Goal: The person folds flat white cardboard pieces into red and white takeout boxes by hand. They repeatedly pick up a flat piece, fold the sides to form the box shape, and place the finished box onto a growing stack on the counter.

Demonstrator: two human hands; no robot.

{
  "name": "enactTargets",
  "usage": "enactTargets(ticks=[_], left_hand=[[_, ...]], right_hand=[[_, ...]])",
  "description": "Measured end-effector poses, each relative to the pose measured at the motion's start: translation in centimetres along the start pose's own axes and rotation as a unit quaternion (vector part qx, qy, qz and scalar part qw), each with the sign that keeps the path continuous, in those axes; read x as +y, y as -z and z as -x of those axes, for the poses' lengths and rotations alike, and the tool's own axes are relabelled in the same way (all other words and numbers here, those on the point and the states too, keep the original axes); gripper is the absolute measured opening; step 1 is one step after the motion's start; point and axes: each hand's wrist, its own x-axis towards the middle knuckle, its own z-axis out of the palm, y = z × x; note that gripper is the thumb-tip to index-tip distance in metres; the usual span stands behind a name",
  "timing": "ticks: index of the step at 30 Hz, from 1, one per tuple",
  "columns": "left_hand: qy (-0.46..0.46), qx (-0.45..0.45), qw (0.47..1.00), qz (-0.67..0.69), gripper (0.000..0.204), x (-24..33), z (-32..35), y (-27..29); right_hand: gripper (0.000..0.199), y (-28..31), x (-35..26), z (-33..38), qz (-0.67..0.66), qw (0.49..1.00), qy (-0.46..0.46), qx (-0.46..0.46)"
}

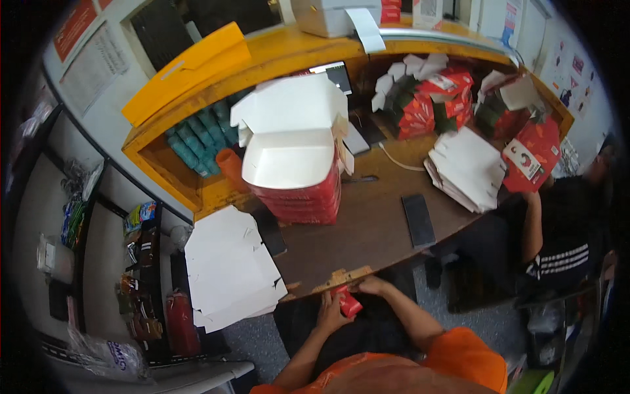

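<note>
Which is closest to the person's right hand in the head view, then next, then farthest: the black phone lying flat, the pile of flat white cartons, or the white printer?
From the right hand:
1. Black flat phone, on the brown desk, just beyond.
2. Pile of flat white cartons, farther right.
3. White printer, on the yellow shelf top.

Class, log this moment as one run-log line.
left hand: holds small red box | right hand: on box, at desk edge | co-worker: holds red carton

Matt white card box (pixel 289 141) at 11 o'clock, glossy red printed cartons (pixel 433 98) at 1 o'clock, smooth brown wood-look desk (pixel 367 226) with chipped raw edge, glossy black phone (pixel 418 220), small glossy red carton (pixel 348 303) in both hands, orange cloth sleeves.
</note>
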Motion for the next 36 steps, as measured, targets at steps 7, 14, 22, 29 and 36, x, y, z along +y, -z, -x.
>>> enactTargets(ticks=[7, 14, 22, 29, 36], left_hand=[[0.023, 0.036, 0.998, -0.042, 0.091, -0.7, 1.5, -1.1], [0.027, -0.006, 0.999, -0.039, 0.086, -0.1, 0.0, -1.3], [-0.007, 0.011, 1.0, -0.013, 0.082, -0.2, 0.2, -1.4], [-0.013, 0.038, 0.999, 0.012, 0.075, -0.1, 0.3, -1.2], [-0.02, 0.074, 0.997, 0.02, 0.078, 0.2, 0.4, -0.9]], right_hand=[[0.034, -1.2, -1.1, -1.2, 0.018, 0.999, -0.032, -0.035], [0.031, -2.9, 0.9, -0.2, -0.014, 0.996, -0.002, 0.087], [0.024, -2.2, 2.5, -0.3, 0.072, 0.993, 0.033, 0.082], [0.027, -2.3, 3.0, -0.2, 0.002, 0.998, 0.014, 0.061], [0.034, -3.3, 0.2, 0.9, -0.004, 0.993, 0.032, 0.115]])
